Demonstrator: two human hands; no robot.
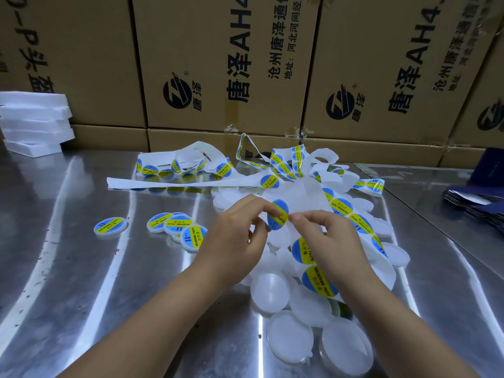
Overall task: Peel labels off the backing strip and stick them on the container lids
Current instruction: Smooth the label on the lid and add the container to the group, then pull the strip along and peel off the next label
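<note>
label (277, 218): probably thin, limp, sticky, best taken by its edge | left hand (240, 233) pinched it | right hand (327, 237) pinched backing strip (301, 197)

- Single view from a head-worn wide-angle camera; it looked forward and down over a steel table (81, 268).
- Both forearms entered from the bottom edge. The left hand (234, 236) and right hand (330, 238) met on a blue-and-yellow label (278, 214) near frame centre, close to the lens.
- It faced stacked cardboard cartons (218, 64) along the table's far side; straight edges bowed toward the frame borders.
</note>
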